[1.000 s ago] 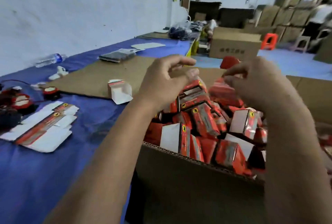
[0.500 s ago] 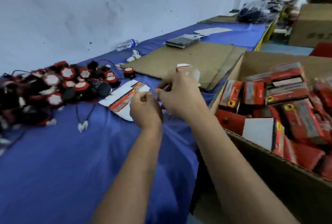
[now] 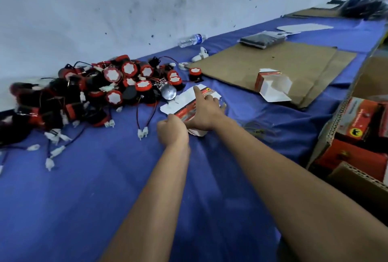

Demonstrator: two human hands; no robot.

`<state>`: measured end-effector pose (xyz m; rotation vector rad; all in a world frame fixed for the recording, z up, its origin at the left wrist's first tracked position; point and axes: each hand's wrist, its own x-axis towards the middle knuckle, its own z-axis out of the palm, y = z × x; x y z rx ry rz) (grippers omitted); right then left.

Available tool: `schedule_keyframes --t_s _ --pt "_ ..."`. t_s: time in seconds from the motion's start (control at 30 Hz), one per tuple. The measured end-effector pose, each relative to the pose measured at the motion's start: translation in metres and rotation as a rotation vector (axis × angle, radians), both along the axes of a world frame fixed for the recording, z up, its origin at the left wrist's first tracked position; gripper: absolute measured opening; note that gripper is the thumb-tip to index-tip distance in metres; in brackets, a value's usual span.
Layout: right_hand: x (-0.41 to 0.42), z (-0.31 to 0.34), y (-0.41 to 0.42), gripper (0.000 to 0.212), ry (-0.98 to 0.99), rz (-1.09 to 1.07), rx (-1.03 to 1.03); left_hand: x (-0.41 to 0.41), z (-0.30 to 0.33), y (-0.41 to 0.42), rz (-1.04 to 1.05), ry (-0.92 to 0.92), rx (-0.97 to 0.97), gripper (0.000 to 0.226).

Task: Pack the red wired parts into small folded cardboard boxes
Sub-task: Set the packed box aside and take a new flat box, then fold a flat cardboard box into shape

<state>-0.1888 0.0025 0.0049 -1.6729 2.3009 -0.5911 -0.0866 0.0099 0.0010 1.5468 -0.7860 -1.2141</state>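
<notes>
Both hands were on the stack of flat red-and-white cardboard box blanks point(image 3: 190, 102) on the blue-covered worktop point(image 3: 84, 188): left hand point(image 3: 172, 129) curled, pinching its near edge; right hand point(image 3: 206, 112) spread, forefinger extended, resting on top. Pile of red round wired parts point(image 3: 100, 91) lay just left.

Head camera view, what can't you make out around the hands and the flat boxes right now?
- Stack of flat boxes: its count, hidden under the right hand and left hand.
- Left hand: fingers curled away from the camera, grip unclear.
- Carton of packed boxes: cut off by the right edge.
- Pile of red wired parts: left end blurred.
</notes>
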Motion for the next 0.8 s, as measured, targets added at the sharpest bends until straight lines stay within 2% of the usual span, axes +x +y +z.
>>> schedule_keyframes --t_s 0.1,0.2,0.27,0.37,0.4,0.47,0.5,0.6,0.63,0.73,0.8 --pt "-0.004 0.005 0.013 0.145 -0.031 0.001 -0.055 0.002 0.002 0.002 0.024 0.049 -0.039 0.029" --pt "-0.007 0.013 0.028 0.147 -0.072 -0.018 -0.099 0.009 0.007 0.009 0.084 0.017 -0.117 0.027" --pt "-0.002 0.019 0.035 0.143 -0.082 -0.033 -0.127 0.015 0.011 0.014 0.058 0.151 -0.148 0.032" --pt "0.020 0.031 0.044 0.142 -0.210 0.066 -0.218 0.033 0.016 0.021 -0.218 0.514 -0.211 0.043" --pt "0.032 0.034 0.046 0.139 -0.327 0.142 -0.244 0.045 0.018 0.024 -0.333 0.548 -0.240 0.047" --pt "0.056 0.035 0.051 0.121 -0.593 0.305 -0.312 0.073 0.015 0.026 -0.480 0.564 -0.302 0.058" --pt "0.071 0.035 0.052 0.111 -0.686 0.371 -0.326 0.094 0.012 0.027 -0.502 0.565 -0.334 0.065" --pt "0.120 0.031 0.052 0.108 -0.952 0.491 -0.261 0.162 0.006 0.034 -0.440 0.545 -0.400 0.105" --pt "0.136 0.029 0.053 0.100 -1.031 0.525 -0.231 0.183 0.005 0.037 -0.403 0.517 -0.432 0.107" --pt "0.196 0.020 0.051 0.056 -1.085 0.664 -0.154 0.246 0.001 0.046 -0.163 0.311 -0.555 0.074" --pt "0.227 0.013 0.050 0.042 -1.063 0.705 -0.138 0.281 -0.002 0.053 -0.011 0.075 -0.636 0.071"
